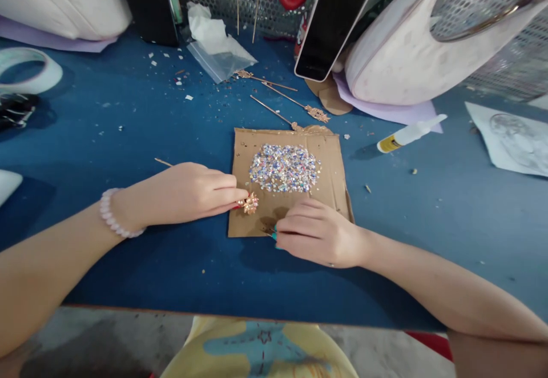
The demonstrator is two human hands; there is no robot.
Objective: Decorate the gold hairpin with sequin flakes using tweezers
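Observation:
My left hand (194, 193), with a beaded bracelet on its wrist, is closed around a hairpin (250, 202). The hairpin's gold flower head shows pink stones and pokes out past my fingertips over the cardboard's left edge; part of its thin stick shows behind the hand. My right hand (321, 232) is closed on tweezers (269, 232), mostly hidden, with the thin dark tips pointing left above the cardboard (291, 218). On that cardboard, beyond both hands, lies a spread of small glittering rhinestones (285, 168) in blue, white and pink.
Behind the cardboard lie several gold hairpins (317, 113). A glue bottle (411, 133) lies to the right. A phone (336, 21) leans at the back, near a white bag (394, 52) and a plastic pouch (220, 58). A tape roll (51, 75) is at left.

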